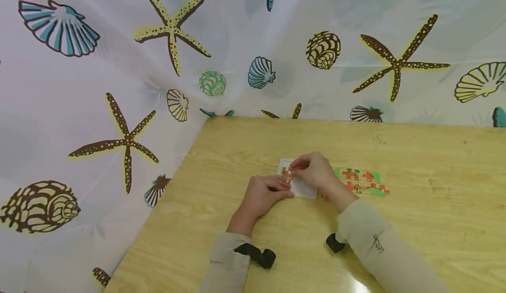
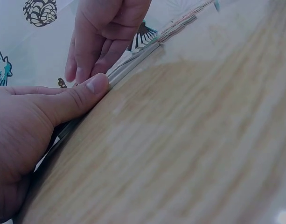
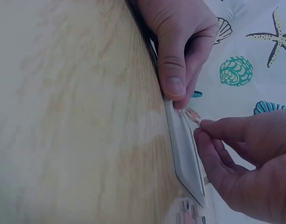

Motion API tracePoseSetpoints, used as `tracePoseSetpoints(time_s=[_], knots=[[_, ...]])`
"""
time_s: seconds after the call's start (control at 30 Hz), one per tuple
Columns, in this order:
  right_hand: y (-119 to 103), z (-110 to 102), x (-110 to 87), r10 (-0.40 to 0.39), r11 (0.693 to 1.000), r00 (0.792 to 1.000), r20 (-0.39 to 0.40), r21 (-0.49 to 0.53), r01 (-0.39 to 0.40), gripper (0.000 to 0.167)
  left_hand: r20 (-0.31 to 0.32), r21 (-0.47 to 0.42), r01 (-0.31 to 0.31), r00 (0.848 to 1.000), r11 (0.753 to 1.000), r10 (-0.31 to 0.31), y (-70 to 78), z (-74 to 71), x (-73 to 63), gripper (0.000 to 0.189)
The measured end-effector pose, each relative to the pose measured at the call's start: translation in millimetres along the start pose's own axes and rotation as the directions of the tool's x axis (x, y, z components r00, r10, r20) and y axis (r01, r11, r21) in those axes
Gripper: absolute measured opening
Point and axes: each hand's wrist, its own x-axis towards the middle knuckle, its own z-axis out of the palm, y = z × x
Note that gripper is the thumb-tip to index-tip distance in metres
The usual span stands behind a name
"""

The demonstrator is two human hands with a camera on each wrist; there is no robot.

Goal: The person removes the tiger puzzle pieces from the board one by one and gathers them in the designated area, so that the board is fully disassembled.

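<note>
A white puzzle tray (image 1: 306, 190) with a raised rim lies on the table. Orange puzzle pieces (image 1: 287, 179) show at its left side, partly covered by fingers. My left hand (image 1: 262, 194) holds the tray at its near left corner, thumb along the near edge. Over the tray, my right hand (image 1: 314, 170) pinches a small orange puzzle piece (image 3: 193, 115) between thumb and index finger, tilted just above the surface. The two hands' fingertips are close together. How the piece meets its neighbours is hidden.
Several loose orange and green puzzle pieces (image 1: 369, 177) lie right of the tray, some behind my right wrist. The wooden table (image 1: 221, 152) meets a hanging cloth (image 1: 233, 42) printed with shells and starfish at its back and left. Black straps (image 1: 257, 254) hang at both sleeves.
</note>
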Motion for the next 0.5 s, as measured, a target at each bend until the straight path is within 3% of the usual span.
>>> tracePoseSetpoints(time_s=[0.27,0.5], knots=[[2.8,-14.0,-7.4,0.028,0.999,0.999,0.043,0.039,-0.03,0.019,-0.01,0.009,0.045,0.999,0.999,-0.045,0.3,-0.8,1.3,0.008],[10.1,-20.0,-11.4,0.033,0.997,0.997,0.069,0.07,-0.038,0.019,-0.006,-0.005,0.044,0.999,0.999,-0.044,-0.3,1.3,1.1,0.009]])
